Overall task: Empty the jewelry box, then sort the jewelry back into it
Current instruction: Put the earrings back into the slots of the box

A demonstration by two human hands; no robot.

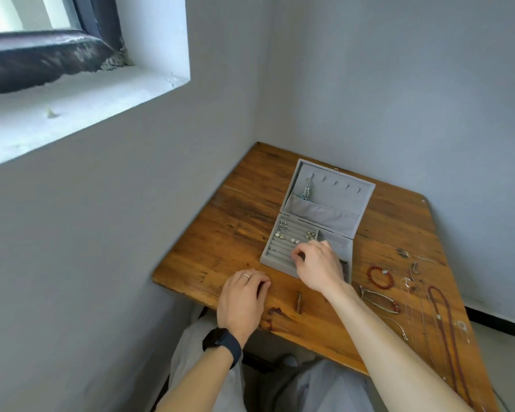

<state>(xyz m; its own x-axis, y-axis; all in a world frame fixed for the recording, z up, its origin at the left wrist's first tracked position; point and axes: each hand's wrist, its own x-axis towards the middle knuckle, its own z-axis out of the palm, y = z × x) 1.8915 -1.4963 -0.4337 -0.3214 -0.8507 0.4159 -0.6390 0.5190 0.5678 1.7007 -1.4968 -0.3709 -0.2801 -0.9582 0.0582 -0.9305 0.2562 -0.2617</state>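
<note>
Wooden table, grey corner, jewelry box open mid-table. Your right hand curls its fingers over the ring slots (can't tell what they hold); left hand rests relaxed near the front edge. Fumble, and something small probably rolls off.

In the middle of the frame, the grey jewelry box stands open on the wooden table. The right hand curls over its ring rows. The left hand rests on the table, lower centre. Right of the box lie a red bracelet and necklaces.
</note>
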